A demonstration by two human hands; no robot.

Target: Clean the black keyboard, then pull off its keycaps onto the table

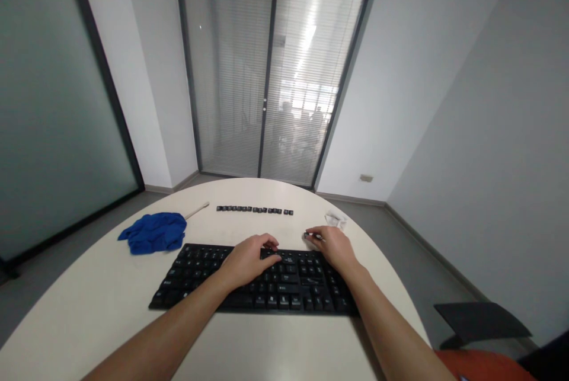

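A black keyboard [284,287] lies on the white table, with keys absent in part of its top row. My left hand [249,259] rests over the keyboard's upper middle, its thumb apart from the curled fingers and nothing visible between them. Just beyond the keyboard's top right edge, my right hand [334,246] pinches a small black keycap [306,234] between thumb and fingertips. Several loose black keycaps [243,208] stand in a line across the table behind the keyboard, with small gaps toward the right end.
A crumpled blue cloth [156,231] lies left of the keyboard, with a thin light stick [198,210] poking out. Crumpled white tissue or plastic [336,219] sits behind my right hand. The round table's edge [258,179] curves around. A dark chair [482,319] stands at right.
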